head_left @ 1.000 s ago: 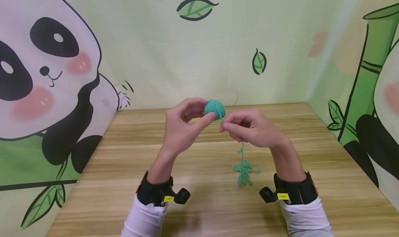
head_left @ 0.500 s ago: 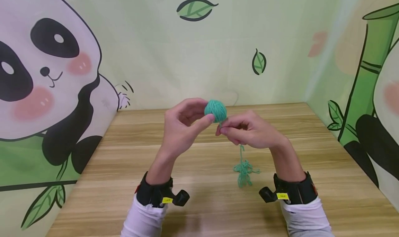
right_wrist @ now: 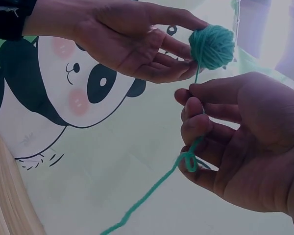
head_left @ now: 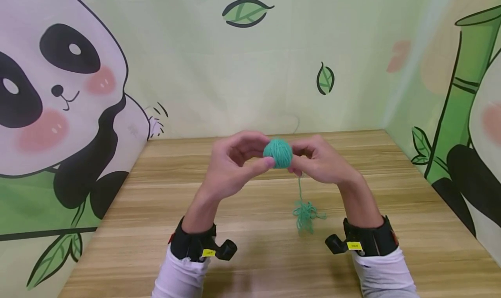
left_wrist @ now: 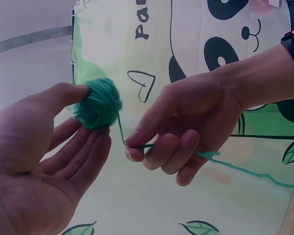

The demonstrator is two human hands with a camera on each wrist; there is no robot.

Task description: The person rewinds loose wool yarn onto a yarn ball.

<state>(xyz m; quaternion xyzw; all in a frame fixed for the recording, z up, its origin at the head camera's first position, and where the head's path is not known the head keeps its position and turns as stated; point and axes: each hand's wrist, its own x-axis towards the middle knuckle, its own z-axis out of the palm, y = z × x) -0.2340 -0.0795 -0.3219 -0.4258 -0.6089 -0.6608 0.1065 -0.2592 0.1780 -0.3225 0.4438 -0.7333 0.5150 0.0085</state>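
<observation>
A small teal yarn ball point(head_left: 278, 153) is held up above the table between the thumb and fingertips of my left hand point(head_left: 236, 165). Just to its right, my right hand point(head_left: 321, 161) pinches the yarn strand point(left_wrist: 121, 128) that comes off the ball, thumb against index finger. In the right wrist view the strand runs on through the curled fingers, with a small loop point(right_wrist: 190, 160) at the lower fingers. From there it hangs down to a loose tangle of yarn point(head_left: 305, 215) on the table.
The wood-grain table point(head_left: 258, 263) spreads beneath both hands. Behind it hangs a pale green backdrop point(head_left: 188, 71) printed with pandas, leaves and bamboo. Each wrist wears a black strap with a small camera point(head_left: 226, 249).
The ball and my left hand have shifted slightly right and down, and the ball has turned. My right hand has moved from beside the ball to partly behind it, still pinching the strand.
</observation>
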